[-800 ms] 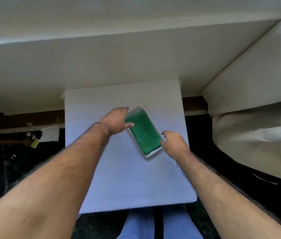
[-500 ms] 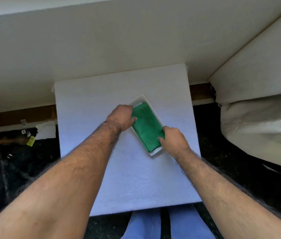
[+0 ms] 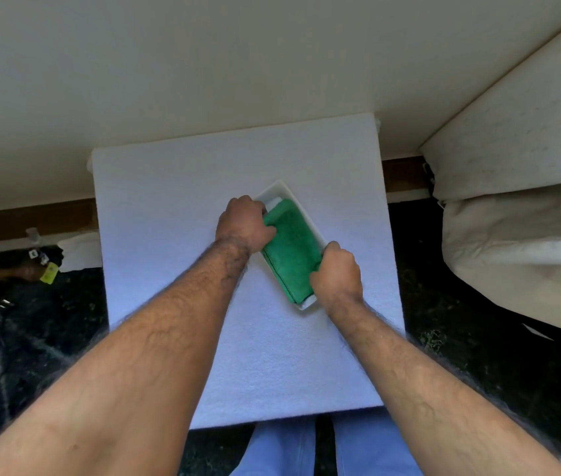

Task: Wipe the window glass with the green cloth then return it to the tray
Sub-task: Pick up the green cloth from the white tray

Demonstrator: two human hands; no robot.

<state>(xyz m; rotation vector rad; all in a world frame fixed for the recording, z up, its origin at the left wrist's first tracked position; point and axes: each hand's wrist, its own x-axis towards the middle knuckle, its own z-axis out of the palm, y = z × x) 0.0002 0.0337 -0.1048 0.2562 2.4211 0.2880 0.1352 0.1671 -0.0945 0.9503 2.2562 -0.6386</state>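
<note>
A folded green cloth (image 3: 292, 249) lies in a small white tray (image 3: 277, 189) set at an angle on a white table (image 3: 176, 187). My left hand (image 3: 243, 223) is curled over the cloth's near-left edge, fingers closed on it. On the cloth's right edge near the tray's lower end, my right hand (image 3: 337, 271) pinches the fabric. Both hands cover parts of the tray's rim. No window glass is in view.
A cream wall (image 3: 238, 63) rises behind the table. A cream cushion or mattress (image 3: 519, 214) sits to the right. Dark floor lies on both sides, with small clutter and a yellow tag (image 3: 49, 272) at the left. My legs in blue trousers (image 3: 279, 448) show below the table.
Both hands moved inward from the tray's sides and closed on the green cloth. The view tilted down, so the table sits lower and larger in frame.
</note>
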